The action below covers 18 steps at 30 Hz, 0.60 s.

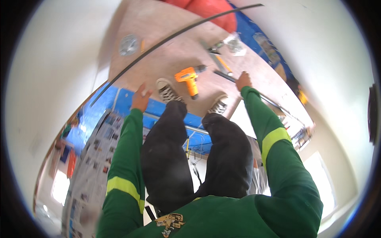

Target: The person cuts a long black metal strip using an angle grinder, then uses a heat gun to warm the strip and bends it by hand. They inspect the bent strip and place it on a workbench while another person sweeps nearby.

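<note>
My left hand is near the left shoe, fingers spread and holding nothing. To the right, my right hand is closed round a long thin dark strip, whose far part runs past my forearm to the lower right. An orange cordless drill with a bit in its chuck lies between and ahead of my shoes. Beside the gripped strip lies a slim orange-and-grey tool, its kind unclear. A second long dark strip crosses the brown board diagonally beyond my left hand.
A round clear item and a small orange stick lie at the board's left. A clear plastic bag is at its far right. Red material, blue sheeting, newspaper covering and white walls surround it.
</note>
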Available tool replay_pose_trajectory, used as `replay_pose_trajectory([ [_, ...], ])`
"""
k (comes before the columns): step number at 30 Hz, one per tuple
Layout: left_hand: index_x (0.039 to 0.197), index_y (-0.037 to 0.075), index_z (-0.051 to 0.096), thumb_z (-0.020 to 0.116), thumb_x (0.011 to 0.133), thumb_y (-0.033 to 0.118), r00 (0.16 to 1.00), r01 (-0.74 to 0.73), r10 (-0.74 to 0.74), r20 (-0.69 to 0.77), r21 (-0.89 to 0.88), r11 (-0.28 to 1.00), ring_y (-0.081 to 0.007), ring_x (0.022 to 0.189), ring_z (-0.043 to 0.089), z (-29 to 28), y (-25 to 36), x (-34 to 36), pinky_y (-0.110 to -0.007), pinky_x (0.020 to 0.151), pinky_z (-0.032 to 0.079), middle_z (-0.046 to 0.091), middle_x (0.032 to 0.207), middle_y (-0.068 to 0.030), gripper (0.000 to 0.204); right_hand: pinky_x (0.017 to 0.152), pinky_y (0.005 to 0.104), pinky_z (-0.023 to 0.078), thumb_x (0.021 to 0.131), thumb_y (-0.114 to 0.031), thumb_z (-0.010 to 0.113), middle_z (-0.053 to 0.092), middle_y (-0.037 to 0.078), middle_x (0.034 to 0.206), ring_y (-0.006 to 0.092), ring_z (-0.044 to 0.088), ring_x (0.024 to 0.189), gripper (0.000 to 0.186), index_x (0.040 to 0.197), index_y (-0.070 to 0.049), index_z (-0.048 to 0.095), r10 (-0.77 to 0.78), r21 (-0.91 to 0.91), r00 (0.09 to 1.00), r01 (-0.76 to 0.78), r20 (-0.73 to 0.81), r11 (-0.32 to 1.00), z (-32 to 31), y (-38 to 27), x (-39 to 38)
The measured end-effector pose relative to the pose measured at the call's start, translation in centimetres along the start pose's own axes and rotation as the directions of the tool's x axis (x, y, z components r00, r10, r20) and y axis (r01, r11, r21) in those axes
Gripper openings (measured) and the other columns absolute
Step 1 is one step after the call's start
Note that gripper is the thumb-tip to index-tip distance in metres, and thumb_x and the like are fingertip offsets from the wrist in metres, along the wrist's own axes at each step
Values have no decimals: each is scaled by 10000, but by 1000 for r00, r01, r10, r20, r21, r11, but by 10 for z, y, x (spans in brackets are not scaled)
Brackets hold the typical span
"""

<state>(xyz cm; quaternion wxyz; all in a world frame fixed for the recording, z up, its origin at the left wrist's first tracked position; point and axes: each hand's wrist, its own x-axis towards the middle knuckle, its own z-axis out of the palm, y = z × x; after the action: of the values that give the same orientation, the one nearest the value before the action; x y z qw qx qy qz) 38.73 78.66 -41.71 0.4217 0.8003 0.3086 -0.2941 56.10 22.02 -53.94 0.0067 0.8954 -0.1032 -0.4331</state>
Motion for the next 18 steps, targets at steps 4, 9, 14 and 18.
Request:
replay_pose_trajectory([
  [4,1632,77,521,765,1044,346,920,-233,314,-236,317,919,-445,1486,508,12,48,57,-532,1235,396,582,1579,-257,692,1081,599,540,937,-233,839,646,196,1400,404,637,1358,580,1395,-53,533,-45,5,999,45,-17,999,-19,16,-56],
  [9,1599,119,523,818,979,367,761,-397,638,-114,696,598,-416,1344,583,38,123,175,-552,1131,476,577,1494,-193,731,1084,587,541,921,-212,861,648,164,1401,376,633,1366,538,1362,-64,591,-123,-144,992,124,11,982,-11,30,-41],
  [14,1458,54,557,765,1018,321,829,-422,547,118,772,474,-460,1256,620,58,152,251,-551,1025,542,588,1405,-234,555,1034,578,566,1005,-132,719,657,149,1352,361,684,1277,335,1322,-62,641,-249,-324,969,236,2,916,19,34,-20],
  [18,1293,24,550,728,1021,196,797,-483,569,202,779,400,-476,1163,677,54,151,279,-561,949,591,580,1335,-256,368,1013,585,564,1056,-126,587,668,154,1295,357,724,1189,249,1299,-73,600,-317,-386,948,287,-13,877,15,35,-30],
])
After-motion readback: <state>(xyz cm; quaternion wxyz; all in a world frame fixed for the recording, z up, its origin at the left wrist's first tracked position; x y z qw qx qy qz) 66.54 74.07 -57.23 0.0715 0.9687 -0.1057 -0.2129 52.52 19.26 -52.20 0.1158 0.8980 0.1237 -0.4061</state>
